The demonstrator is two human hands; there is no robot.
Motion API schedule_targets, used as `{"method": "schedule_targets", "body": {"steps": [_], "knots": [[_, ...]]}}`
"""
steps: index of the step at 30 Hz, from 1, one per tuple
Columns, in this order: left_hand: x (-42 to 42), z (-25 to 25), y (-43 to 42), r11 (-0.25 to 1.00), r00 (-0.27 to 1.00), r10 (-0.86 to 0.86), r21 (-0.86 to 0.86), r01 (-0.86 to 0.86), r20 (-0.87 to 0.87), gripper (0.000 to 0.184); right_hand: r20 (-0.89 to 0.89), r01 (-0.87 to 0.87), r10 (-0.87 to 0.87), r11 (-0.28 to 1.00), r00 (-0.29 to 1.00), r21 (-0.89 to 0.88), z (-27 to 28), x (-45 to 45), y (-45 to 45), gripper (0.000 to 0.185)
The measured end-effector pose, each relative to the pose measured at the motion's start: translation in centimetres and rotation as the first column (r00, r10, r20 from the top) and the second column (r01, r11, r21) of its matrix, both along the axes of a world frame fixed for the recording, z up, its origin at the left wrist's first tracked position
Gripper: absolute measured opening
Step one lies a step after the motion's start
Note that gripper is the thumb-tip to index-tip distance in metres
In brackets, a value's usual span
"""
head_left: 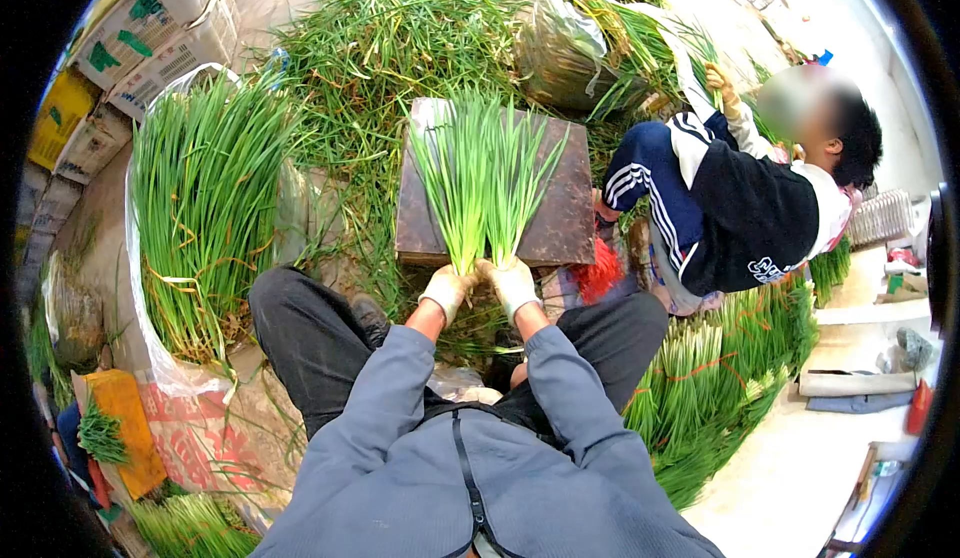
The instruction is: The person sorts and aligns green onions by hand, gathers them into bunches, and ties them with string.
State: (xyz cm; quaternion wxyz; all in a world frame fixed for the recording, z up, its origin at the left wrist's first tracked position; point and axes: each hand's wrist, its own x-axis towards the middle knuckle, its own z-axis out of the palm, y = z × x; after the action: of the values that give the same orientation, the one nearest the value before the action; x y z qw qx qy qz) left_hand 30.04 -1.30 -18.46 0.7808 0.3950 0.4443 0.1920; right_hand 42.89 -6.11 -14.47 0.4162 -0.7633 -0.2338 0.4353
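In the head view, the person's gloved left hand closes its fingers around the pale lower ends of the left bunch of long green leaves. The gloved right hand grips the right bunch the same way, just beside it. The 2 bunches lie side by side on a low brown table, leaf tips fanned away from the person, stem ends at its near edge.

Beyond the table spreads a loose heap of leaves. To the left, a large bundle, tied with orange bands, stands in a plastic bag. Below it, a sheet on the floor carries large red printing, too distorted to read. The stacked white crates at upper left bear green patches; I can make out no words on them.

At right sits 1 co-worker, whose black top has white lettering near the hem; it seems to start with "M", the remainder unclear. A co-worker's gloved hand is near more leaves. Tied bundles stand below the co-worker.
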Motion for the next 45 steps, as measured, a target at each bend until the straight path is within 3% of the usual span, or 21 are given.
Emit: {"method": "schedule_targets", "body": {"steps": [3,5,7,9,11,19,21,22,23,25,26,27,29,31,33,35,37,38,41,44,45], "knots": [[0.2,-1.4,-0.6,0.971,0.964,-0.199,0.094,0.218,-0.176,0.025,0.107,-0.131,0.131,0.991,0.986,-0.009,-1.4,0.4,0.1,0.028],[0.3,-1.3,-1.0,0.969,0.993,-0.115,0.216,0.121,-0.040,0.023,0.188,-0.170,0.162,0.985,0.969,0.025,-1.3,0.4,0.1,0.027],[-0.3,-0.5,-0.7,0.959,0.959,-0.281,0.026,0.282,-0.018,0.020,-0.132,-0.089,0.086,0.996,0.988,-0.021,-0.9,0.8,-0.2,0.028],[-0.3,-2.8,-0.7,0.964,0.962,-0.258,-0.040,0.263,0.093,0.016,-0.238,-0.103,0.089,0.994,0.967,-0.046,-0.4,1.3,-0.3,0.028],[-1.0,-0.6,-0.6,0.909,0.950,-0.255,-0.290,0.300,0.183,0.017,-0.340,-0.115,0.085,0.991,0.936,-0.068,0.0,1.5,-0.4,0.028],[-2.6,2.5,-0.8,0.838,0.883,-0.251,-0.367,0.404,0.397,0.025,-0.620,-0.031,0.083,0.995,0.781,0.094,-2.6,0.9,-0.8,0.026],[-2.7,4.0,-0.7,0.869,0.919,-0.370,-0.302,0.393,0.134,0.035,-0.657,-0.003,0.062,0.996,0.751,0.090,-2.3,0.7,-0.9,0.027],[-3.2,1.2,0.5,0.846,0.833,-0.532,-0.139,0.516,-0.149,0.048,-0.649,-0.020,0.100,0.992,0.754,0.128,-2.9,0.9,-1.0,0.030],[-3.4,1.8,1.1,0.844,0.830,-0.535,-0.136,0.519,-0.155,0.048,-0.640,-0.036,0.135,0.986,0.757,0.165,-3.0,0.9,-1.1,0.032],[-3.8,3.5,1.7,0.897,0.826,-0.352,0.093,0.431,-0.441,0.050,-0.611,0.002,0.108,0.984,0.784,0.178,-2.6,0.5,-1.5,0.033],[-3.8,5.1,0.9,0.867,0.822,-0.044,0.387,0.314,-0.568,0.051,-0.578,0.033,0.084,0.981,0.811,0.189,-2.4,0.3,-1.5,0.034],[-3.5,6.9,0.6,0.888,0.872,0.023,0.411,0.207,-0.488,0.046,-0.581,0.032,0.090,0.980,0.809,0.197,-2.2,0.1,-1.5,0.034],[-2.6,5.4,0.5,0.962,0.955,0.062,0.272,0.021,-0.291,0.037,-0.560,0.018,0.112,0.975,0.821,0.220,-2.4,-0.6,-1.9,0.036],[-2.5,4.6,0.2,0.959,0.938,0.062,0.282,0.039,-0.342,0.030,-0.550,0.023,0.111,0.973,0.828,0.231,-3.0,-1.1,-2.1,0.036],[-2.4,3.3,-0.5,0.912,0.917,0.201,0.408,-0.047,-0.344,0.027,-0.535,0.039,0.087,0.975,0.840,0.221,-3.2,-0.9,-2.3,0.035],[-2.4,5.5,-1.8,0.927,0.934,0.229,0.354,-0.123,-0.275,0.024,-0.523,0.063,0.033,0.984,0.852,0.166,-2.2,-0.7,-2.4,0.034],[-2.8,6.3,-2.6,0.947,0.966,0.248,0.227,-0.227,-0.069,0.024,-0.595,0.160,-0.030,0.973,0.803,0.166,-1.2,-0.4,-2.4,0.032],[-3.0,6.9,-2.8,0.893,0.961,0.239,0.421,-0.159,-0.143,0.022,-0.511,0.204,-0.051,0.947,0.858,0.248,-2.6,-0.5,-1.9,0.028],[-3.5,5.6,-3.3,0.798,0.961,0.276,0.561,-0.220,-0.015,0.020,-0.637,0.207,-0.043,0.961,0.770,0.186,-1.6,0.9,-2.2,0.022],[-5.1,7.0,-0.5,0.668,0.791,0.573,0.436,-0.603,0.216,0.017,-0.620,0.233,-0.092,0.961,0.779,0.150,-1.4,1.4,-2.2,0.018],[-6.4,6.8,0.8,0.660,0.699,0.655,0.235,-0.714,0.286,0.017,-0.588,0.261,-0.129,0.954,0.799,0.145,-2.4,1.6,-2.4,0.018]]}}
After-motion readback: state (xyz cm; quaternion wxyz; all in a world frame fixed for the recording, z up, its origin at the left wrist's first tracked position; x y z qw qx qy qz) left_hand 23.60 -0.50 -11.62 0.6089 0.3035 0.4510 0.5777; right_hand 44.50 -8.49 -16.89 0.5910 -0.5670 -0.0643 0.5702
